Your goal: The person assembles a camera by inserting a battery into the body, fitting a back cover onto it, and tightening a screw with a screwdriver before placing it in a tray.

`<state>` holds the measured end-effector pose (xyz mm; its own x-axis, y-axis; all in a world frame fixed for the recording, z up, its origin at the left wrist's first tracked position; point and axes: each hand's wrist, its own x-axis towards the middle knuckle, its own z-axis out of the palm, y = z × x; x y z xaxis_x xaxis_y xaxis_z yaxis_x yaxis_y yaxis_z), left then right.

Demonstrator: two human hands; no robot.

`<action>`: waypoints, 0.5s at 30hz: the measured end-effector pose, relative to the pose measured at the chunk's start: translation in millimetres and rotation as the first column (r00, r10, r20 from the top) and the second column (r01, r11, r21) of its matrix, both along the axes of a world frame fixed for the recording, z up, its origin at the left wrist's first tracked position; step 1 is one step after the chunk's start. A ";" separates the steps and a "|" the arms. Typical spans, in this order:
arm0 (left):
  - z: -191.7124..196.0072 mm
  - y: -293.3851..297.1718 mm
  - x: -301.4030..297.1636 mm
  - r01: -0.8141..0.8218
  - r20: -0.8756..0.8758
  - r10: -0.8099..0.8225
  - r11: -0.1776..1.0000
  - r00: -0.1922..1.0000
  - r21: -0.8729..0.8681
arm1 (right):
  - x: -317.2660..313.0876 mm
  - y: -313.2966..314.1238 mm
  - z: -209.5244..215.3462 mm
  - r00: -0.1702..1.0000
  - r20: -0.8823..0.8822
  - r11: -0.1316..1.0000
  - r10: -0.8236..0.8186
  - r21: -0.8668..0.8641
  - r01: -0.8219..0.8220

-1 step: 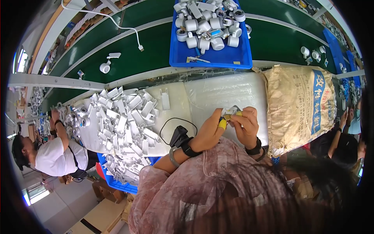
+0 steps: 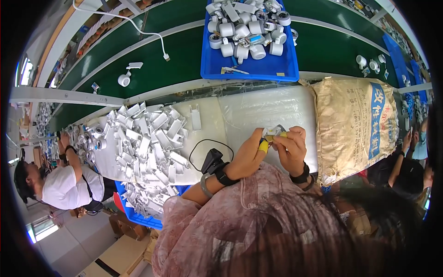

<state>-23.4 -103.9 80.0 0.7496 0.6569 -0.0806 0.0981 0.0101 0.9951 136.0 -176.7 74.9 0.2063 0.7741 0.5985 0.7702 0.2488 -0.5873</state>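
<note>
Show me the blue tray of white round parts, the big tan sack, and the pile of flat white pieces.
blue tray (image 2: pixel 249 69), head view, bare floor near its front rim.
tan sack (image 2: pixel 350 124), head view, middle of its face.
pile of flat white pieces (image 2: pixel 147 143), head view, centre of the heap.

My left hand (image 2: pixel 249 157) and right hand (image 2: pixel 291 150) meet in front of my chest, both forearms bent inward, fingertips pinched together in a tight grip.

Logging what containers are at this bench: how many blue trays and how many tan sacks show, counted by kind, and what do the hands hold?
Blue trays: 2, one on the green belt, one under the white pile
Tan sacks: 1
Total: 3
The left hand and right hand together hold one small white part.
</note>
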 end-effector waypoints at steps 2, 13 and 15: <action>-0.8 -0.8 1.0 -0.005 -0.008 0.005 1.000 1.000 0.013 | -0.8 -1.9 0.4 0.999 0.035 1.000 -0.012 0.019 0.012; 7.9 2.5 2.3 0.019 0.013 -0.018 0.997 1.000 -0.074 | 0.5 1.7 13.1 1.000 -0.030 1.000 0.003 -0.006 -0.003; 3.0 0.6 4.3 -0.055 0.027 0.055 0.998 0.998 0.004 | 3.8 3.4 15.3 0.999 0.013 0.999 0.044 -0.015 -0.044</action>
